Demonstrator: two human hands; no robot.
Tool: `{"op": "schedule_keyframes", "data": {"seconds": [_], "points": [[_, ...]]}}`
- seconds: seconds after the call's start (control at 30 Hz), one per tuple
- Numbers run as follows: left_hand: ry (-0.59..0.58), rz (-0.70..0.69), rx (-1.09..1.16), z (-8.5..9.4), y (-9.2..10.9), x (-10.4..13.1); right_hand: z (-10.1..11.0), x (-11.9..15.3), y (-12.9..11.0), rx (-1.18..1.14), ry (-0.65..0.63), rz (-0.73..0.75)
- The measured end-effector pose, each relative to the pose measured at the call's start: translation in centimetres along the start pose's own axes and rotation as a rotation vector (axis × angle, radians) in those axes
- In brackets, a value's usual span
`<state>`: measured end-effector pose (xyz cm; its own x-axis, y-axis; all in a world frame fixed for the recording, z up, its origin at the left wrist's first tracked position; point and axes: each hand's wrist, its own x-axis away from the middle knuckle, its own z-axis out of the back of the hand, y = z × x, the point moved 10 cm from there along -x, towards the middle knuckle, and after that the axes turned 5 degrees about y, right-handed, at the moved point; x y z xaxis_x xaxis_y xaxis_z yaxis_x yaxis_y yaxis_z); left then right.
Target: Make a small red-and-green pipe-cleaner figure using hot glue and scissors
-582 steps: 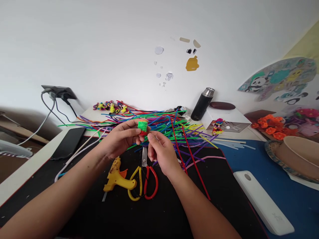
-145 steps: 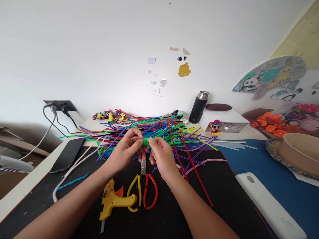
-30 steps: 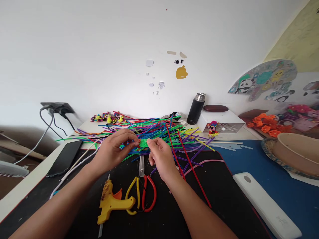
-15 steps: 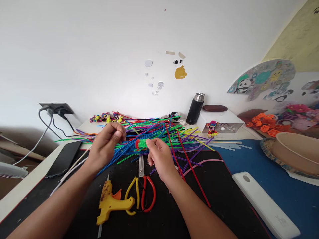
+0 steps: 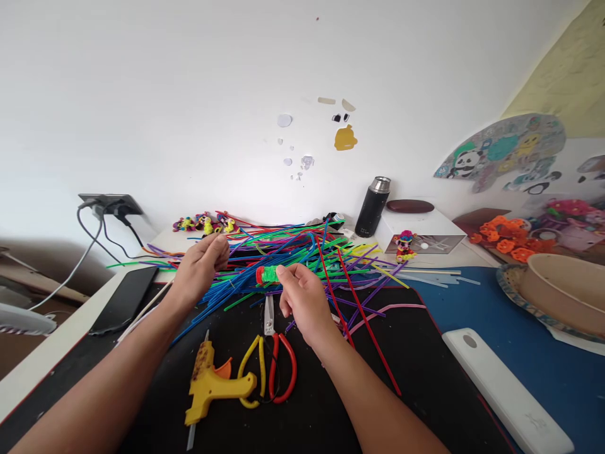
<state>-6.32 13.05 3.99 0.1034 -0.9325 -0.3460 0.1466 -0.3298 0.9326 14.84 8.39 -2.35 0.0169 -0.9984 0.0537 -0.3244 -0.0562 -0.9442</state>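
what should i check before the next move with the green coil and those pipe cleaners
1. Green coil gripped: ok, pinched between the right hand fingertips, lifted off the mat.
2. Red end of the coil visible: ok, it points left, toward the left hand.
3. Left hand contents: cannot tell, its fingers are curled over the pipe cleaner pile; it may pinch a blue stem.
4. Scissors within reach: ok, lying on the black mat just below the right hand.
5. Glue gun out of the way: ok, lying left of the scissors, touching neither hand.
6. Phone apart from the pile: ok, at the mat's left edge.
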Motion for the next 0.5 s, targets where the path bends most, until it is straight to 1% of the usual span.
{"op": "schedule_keyframes", "data": {"seconds": [0.1, 0.17, 0.23, 0.27, 0.33, 0.43, 0.5], "points": [[-0.071, 0.000, -0.213, -0.4, -0.4, 0.3, -0.1, 0.1, -0.1, -0.005, -0.006, 0.001], [-0.190, -0.018, -0.355, -1.6, -0.7, 0.8, -0.2, 0.1, -0.1, -0.004, -0.008, -0.001], [-0.336, -0.054, -0.419, -3.3, -0.8, 1.6, -0.2, 0.1, -0.1, -0.001, -0.012, -0.002], [-0.383, -0.081, -0.431, -3.9, -0.7, 1.9, -0.2, 0.1, -0.1, 0.000, -0.013, -0.002], [-0.409, -0.126, -0.422, -4.4, -0.3, 2.2, -0.2, 0.0, -0.1, 0.001, -0.011, 0.000], [-0.392, -0.132, -0.341, -3.7, 0.5, 2.0, -0.1, 0.0, -0.1, -0.005, -0.005, 0.004], [-0.435, -0.151, -0.295, -3.4, 1.1, 2.0, -0.2, 0.0, -0.1, -0.009, -0.009, 0.005]]}}
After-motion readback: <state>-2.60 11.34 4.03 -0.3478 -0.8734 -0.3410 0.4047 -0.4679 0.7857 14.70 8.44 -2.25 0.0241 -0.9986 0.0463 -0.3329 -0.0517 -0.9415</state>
